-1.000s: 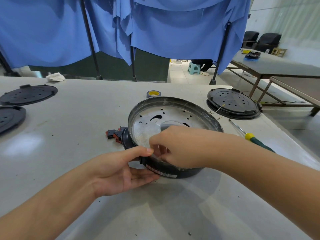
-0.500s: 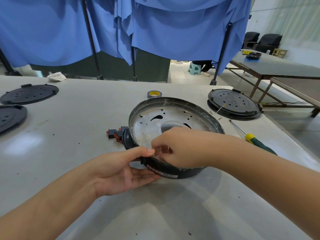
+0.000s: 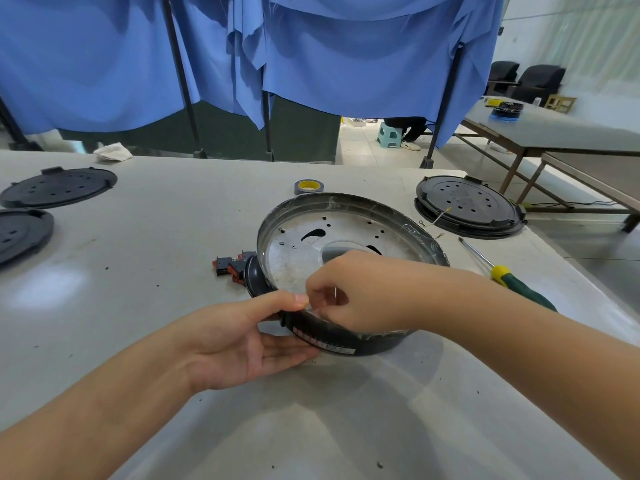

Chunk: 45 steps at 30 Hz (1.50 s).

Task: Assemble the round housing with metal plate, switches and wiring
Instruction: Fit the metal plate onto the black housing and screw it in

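Round housing (image 3: 349,342) seated flat on the grey worktable (image 3: 138,271), near the front edge and roughly central, open side up, with the metal plate (image 3: 294,261) lying inside against the floor of the shell. Left hand (image 3: 242,341) cupped against the near-left wall: thumb hooked over the rim, fingers laid flat under and along the outer wall, apparently to stop the housing from sliding or rotating while the other hand works. Right hand (image 3: 360,292) reaching over the near rim, fingers curled and pinched together just inside the wall; something thin and pale visible between the fingertips, possibly film or a wire end, too small to identify. Clear film or tape wrinkled around the upper rim, which may be what the pinch is working at. Red-and-black switches (image 3: 230,266) lying outside the housing, touching its left bulge, probably staged for fitting through that side. Thin wire with ring terminal (image 3: 434,221) draped over the far-right rim toward a black perforated cover (image 3: 469,206), not yet routed. Green-and-yellow screwdriver (image 3: 509,277) parked to the right, within reach, partly hidden behind the right forearm. Roll of tape (image 3: 309,186) behind the housing; two more black covers (image 3: 59,187) at far left. Assembly judged early: plate in place, switches and wiring still loose.
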Motion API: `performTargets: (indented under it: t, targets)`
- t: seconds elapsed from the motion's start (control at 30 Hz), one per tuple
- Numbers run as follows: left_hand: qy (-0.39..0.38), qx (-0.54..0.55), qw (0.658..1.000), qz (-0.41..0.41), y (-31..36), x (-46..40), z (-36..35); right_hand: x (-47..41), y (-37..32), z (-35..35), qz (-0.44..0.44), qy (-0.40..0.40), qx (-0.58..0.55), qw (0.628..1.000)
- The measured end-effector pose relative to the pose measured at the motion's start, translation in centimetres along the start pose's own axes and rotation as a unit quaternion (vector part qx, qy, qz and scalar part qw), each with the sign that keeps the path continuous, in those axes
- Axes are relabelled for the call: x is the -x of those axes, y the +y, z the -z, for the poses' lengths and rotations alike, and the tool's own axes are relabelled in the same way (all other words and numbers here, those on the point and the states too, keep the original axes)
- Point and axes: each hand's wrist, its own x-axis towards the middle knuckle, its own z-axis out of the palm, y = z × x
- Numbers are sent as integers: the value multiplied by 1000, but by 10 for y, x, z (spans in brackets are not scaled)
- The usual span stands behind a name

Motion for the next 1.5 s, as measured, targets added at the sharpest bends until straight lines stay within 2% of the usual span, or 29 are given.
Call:
performTargets:
  t: [0.17,0.3,0.47,0.73,1.2,1.5]
  targets:
    - [12,-12,1000,-3,0,1,-2,4,5,0,-14,21,-17,1000]
    - [10,-26,1000,1,-1,2,-2,25,8,-2,-25,46,-72,996]
    - [-6,-24,999,31,0,3,-5,35,9,-18,6,57,61,997]
    - [-15,-14,999,39,-3,6,-8,39,17,-25,16,106,19,994]
    - [-3,5,1000,10,-12,7,-7,39,20,-30,18,116,0,993]
    - [-12,13,1000,26,-13,9,-6,38,19,-28,18,114,-13,993]
